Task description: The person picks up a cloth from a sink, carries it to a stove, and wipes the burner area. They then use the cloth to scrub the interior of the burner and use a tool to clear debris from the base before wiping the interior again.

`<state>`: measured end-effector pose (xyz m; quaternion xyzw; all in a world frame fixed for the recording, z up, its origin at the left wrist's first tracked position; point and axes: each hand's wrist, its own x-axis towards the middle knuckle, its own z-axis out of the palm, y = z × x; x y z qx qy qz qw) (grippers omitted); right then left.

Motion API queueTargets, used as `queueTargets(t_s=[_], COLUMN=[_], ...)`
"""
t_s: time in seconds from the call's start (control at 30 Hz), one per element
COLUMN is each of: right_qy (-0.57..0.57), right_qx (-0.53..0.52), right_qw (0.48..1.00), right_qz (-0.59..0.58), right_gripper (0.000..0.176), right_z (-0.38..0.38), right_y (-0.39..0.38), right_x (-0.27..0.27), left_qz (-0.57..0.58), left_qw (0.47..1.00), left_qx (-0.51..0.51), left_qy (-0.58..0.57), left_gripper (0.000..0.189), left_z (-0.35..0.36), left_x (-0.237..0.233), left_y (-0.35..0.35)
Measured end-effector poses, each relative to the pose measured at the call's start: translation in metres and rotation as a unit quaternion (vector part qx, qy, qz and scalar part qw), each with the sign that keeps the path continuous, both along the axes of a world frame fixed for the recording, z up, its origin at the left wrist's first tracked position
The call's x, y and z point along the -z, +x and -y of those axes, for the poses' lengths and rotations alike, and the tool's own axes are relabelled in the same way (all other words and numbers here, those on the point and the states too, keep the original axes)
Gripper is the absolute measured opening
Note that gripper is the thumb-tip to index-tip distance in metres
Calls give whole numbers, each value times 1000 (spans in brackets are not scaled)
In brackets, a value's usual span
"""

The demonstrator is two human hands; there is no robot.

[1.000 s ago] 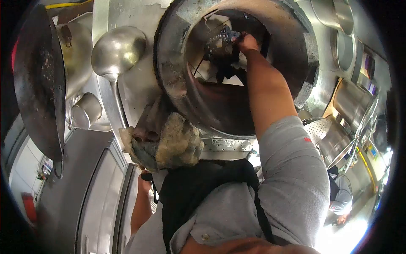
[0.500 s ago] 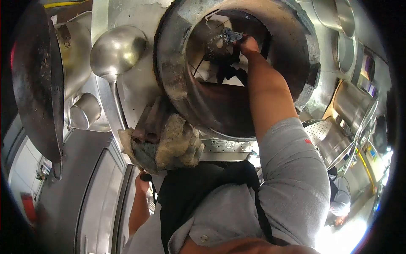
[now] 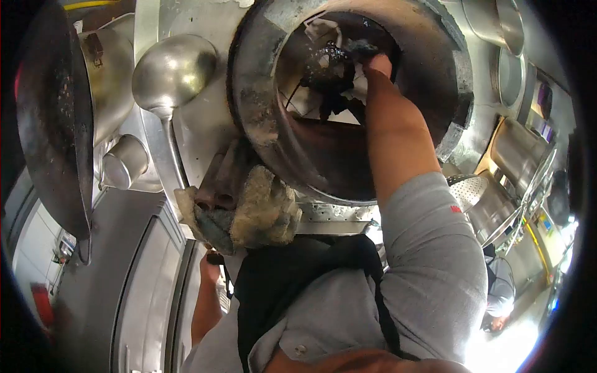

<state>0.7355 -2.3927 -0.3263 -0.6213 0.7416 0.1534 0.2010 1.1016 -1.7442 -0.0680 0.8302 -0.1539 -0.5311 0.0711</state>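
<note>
My right arm reaches down into the round, sooty stove ring (image 3: 255, 105). Inside the opening, my right hand (image 3: 377, 64) is closed around a dark grey cloth or scouring pad (image 3: 360, 46), whose exact kind is unclear. Left of that hand is the blackened burner (image 3: 329, 65), with bare metal parts around it. Low on the left, beside my body, my left hand (image 3: 211, 266) is wrapped around a dark handle-like object (image 3: 214, 258), mostly hidden behind the counter edge and apron.
A large ladle (image 3: 174, 71) lies left of the ring, its handle reaching a worn, stained cloth (image 3: 264, 208). A dark wok (image 3: 56, 124) and a metal cup (image 3: 125, 163) stand farther left. Pots and a perforated strainer (image 3: 466, 191) are at right, with another person (image 3: 499, 289) behind.
My right hand has moved slightly right and down inside the ring, along with the grey pad, uncovering more of the burner. My left hand stays about where it was.
</note>
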Motion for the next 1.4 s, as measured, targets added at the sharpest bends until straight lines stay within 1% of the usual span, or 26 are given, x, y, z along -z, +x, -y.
queueTargets(t_s=[0.07,0.13,0.17,0.23,0.27,0.3,0.37,0.4,0.43,0.47,0.5,0.53,0.57,0.6,0.67,0.77,0.87,0.9,1.0,1.1,1.17,1.23,1.3,1.33,1.37,1.4], right_qy=[-43,-36,-37,-37,-33,-9,34,32,129,224,229,244,258,261,230,167,192,197,177,154,126,101,233,208,207,193], right_qx=[-15,-15,-15,82,80,39,-40,-44,64,171,169,165,160,159,-171,-319,-347,-364,-373,-347,-347,-348,-336,-417,-417,-392], right_qw=[998,998,998,982,982,984,983,983,945,874,873,854,834,834,927,921,915,910,909,922,924,925,902,878,879,896], right_qz=[36,45,45,167,168,173,178,178,292,396,396,429,461,460,243,149,74,35,56,78,98,118,140,104,104,83], right_gripper=[41,37,37,42,42,35,23,23,23,24,24,28,33,33,44,41,30,27,26,26,23,21,21,23,23,26], right_z=[3,-6,-4,-7,-10,-10,-4,-1,-3,-7,-11,-14,-17,-22,-31,-41,-43,-45,-50,-51,-45,-44,-37,-43,-46,-51], right_y=[2,-10,-15,-14,-11,-6,1,9,24,39,48,55,64,77,101,111,122,126,125,124,118,122,123,124,124,124], right_x=[6,27,28,22,20,16,3,-16,-46,-65,-68,-70,-72,-81,-100,-72,-71,-72,-78,-60,-66,-73,-75,-65,-60,-60], left_qz=[7,15,15,-28,-118,-115,-86,-85,-83,-135,-185,-31,-30,-3,37,29,6,58,36,-14,57,45,64,56,56,64], left_qw=[998,977,977,999,900,899,994,993,993,971,932,999,999,996,973,993,995,990,985,995,985,991,978,996,996,986], left_qx=[-42,185,185,-43,-414,-417,-54,-64,-68,-187,-302,-22,-26,83,227,91,70,100,121,96,162,121,198,57,57,154], left_qy=[40,-108,-109,2,-64,-63,-43,-43,-42,-63,-83,3,5,-14,-3,73,76,85,119,21,-31,13,-6,43,42,-18], left_gripper=[17,15,15,15,19,19,22,21,21,21,21,16,16,14,12,14,17,17,15,14,12,12,11,11,11,11], left_z=[-26,-73,-69,-42,-3,-19,-62,-69,-69,-62,-49,10,1,-11,-25,-25,-53,-12,-46,-47,-41,-7,-17,-12,-14,-17], left_x=[17,39,41,31,15,18,41,50,48,44,36,-1,1,5,9,-1,6,-11,-2,10,4,-14,-5,-7,-5,0], left_y=[5,14,12,1,-14,-9,10,10,7,7,6,-5,-5,-1,5,-2,2,-7,-2,-3,-4,-7,-5,-10,-8,-5])
